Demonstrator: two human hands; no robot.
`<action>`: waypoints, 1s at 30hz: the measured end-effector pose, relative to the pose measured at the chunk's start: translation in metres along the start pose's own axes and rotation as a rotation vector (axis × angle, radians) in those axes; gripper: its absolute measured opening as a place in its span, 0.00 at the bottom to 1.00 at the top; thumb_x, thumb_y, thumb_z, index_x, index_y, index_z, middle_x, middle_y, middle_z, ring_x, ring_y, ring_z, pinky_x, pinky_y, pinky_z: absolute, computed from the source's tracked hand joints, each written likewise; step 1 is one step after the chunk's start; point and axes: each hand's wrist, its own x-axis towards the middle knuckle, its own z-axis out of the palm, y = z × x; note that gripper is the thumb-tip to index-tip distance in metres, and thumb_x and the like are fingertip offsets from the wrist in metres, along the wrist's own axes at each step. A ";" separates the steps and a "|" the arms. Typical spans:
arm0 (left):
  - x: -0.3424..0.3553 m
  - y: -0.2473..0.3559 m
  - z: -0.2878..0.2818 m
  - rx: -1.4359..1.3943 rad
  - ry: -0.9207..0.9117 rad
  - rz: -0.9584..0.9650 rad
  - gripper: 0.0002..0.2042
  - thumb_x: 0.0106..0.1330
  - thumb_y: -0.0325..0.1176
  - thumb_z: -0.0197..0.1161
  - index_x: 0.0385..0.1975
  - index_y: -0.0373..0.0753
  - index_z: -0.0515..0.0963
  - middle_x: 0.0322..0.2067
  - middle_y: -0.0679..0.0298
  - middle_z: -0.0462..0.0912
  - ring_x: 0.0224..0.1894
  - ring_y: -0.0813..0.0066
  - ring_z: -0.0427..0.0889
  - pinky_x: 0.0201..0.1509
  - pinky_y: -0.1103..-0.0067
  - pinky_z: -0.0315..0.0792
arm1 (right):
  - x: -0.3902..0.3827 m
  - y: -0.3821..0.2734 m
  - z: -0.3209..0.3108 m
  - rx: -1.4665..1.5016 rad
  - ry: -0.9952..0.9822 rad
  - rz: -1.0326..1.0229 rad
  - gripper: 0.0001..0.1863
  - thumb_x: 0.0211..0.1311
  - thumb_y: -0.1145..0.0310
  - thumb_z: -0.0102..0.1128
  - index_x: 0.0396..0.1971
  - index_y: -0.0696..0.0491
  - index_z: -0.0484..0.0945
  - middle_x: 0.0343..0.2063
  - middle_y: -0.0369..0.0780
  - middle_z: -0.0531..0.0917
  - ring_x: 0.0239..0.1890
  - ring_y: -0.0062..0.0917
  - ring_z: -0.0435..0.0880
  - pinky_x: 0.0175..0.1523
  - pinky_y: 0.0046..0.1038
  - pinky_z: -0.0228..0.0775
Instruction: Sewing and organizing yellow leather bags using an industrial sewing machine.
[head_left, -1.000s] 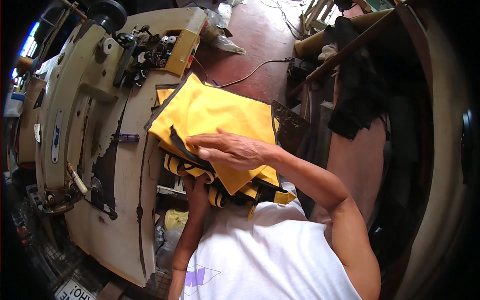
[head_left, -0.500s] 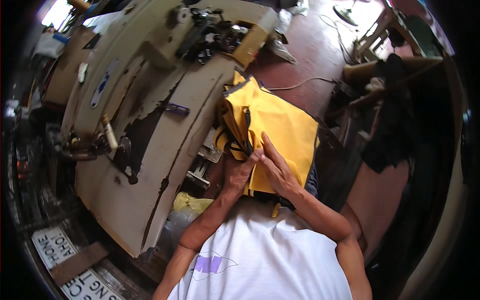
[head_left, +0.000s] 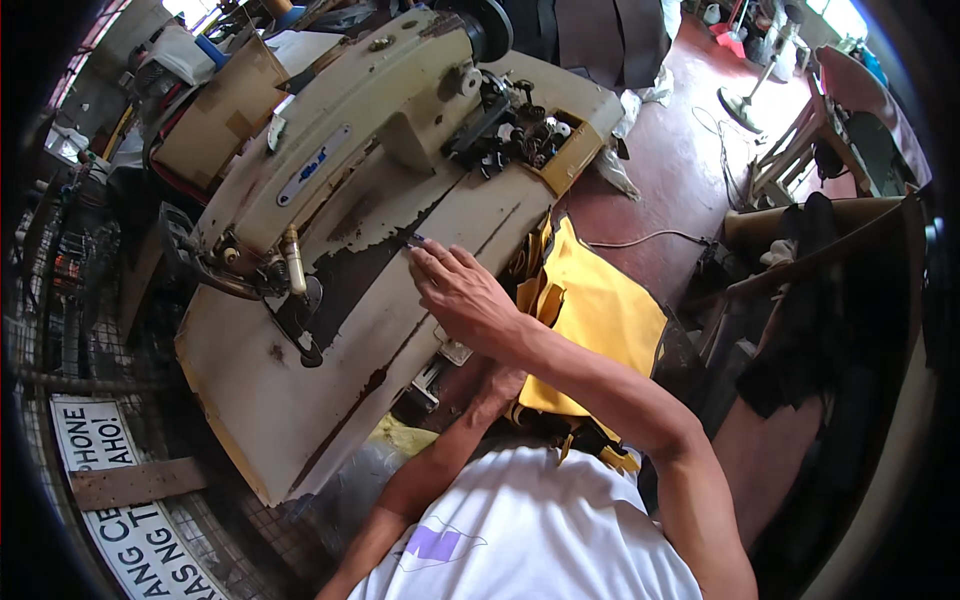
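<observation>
A yellow fabric bag with dark trim and straps lies over my lap, beside the sewing machine table. My left hand holds the bag's near left side; my right forearm hides part of its fingers. My right hand reaches across to the tabletop, palm down, fingers stretched out. Its fingertips rest on a small dark blue tool, mostly covered, so I cannot tell its exact kind. Just beyond is the beige sewing machine, its presser area left of my right hand.
A yellow-brown tray of bobbins and small parts sits at the table's far end. A cable runs over the red floor. Dark cloth hangs over a wooden frame at right. Clear plastic lies below the table's near edge.
My right hand has left the bag and moved left and forward onto the small blue tool on the table. My left hand stays at the bag. The whole view has shifted.
</observation>
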 end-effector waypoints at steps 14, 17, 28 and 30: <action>-0.011 -0.029 -0.004 -1.005 -0.057 -0.681 0.27 0.67 0.43 0.68 0.62 0.37 0.71 0.56 0.61 0.78 0.55 0.73 0.78 0.61 0.74 0.73 | -0.099 0.050 -0.026 0.240 0.308 0.303 0.29 0.68 0.56 0.60 0.64 0.54 0.69 0.64 0.48 0.71 0.69 0.42 0.66 0.71 0.46 0.59; -0.008 -0.023 -0.008 -1.194 -0.203 -0.695 0.25 0.72 0.43 0.62 0.62 0.34 0.71 0.56 0.61 0.79 0.56 0.69 0.79 0.62 0.73 0.73 | -0.215 0.038 -0.057 0.154 0.380 0.758 0.22 0.64 0.66 0.65 0.56 0.56 0.77 0.56 0.48 0.78 0.59 0.44 0.77 0.64 0.41 0.69; -0.006 -0.007 -0.023 -1.077 -0.307 -0.629 0.25 0.72 0.45 0.60 0.61 0.35 0.71 0.56 0.59 0.79 0.55 0.68 0.81 0.60 0.72 0.75 | -0.458 -0.005 -0.222 -0.931 0.612 1.528 0.16 0.63 0.69 0.66 0.50 0.55 0.79 0.45 0.51 0.82 0.46 0.43 0.82 0.50 0.37 0.77; -0.008 -0.004 -0.024 -1.064 -0.257 -0.661 0.25 0.73 0.46 0.59 0.61 0.34 0.71 0.56 0.59 0.79 0.55 0.68 0.80 0.61 0.72 0.74 | -0.486 -0.028 -0.243 -0.759 0.512 1.888 0.25 0.62 0.55 0.67 0.52 0.56 0.78 0.48 0.53 0.81 0.51 0.48 0.81 0.54 0.42 0.74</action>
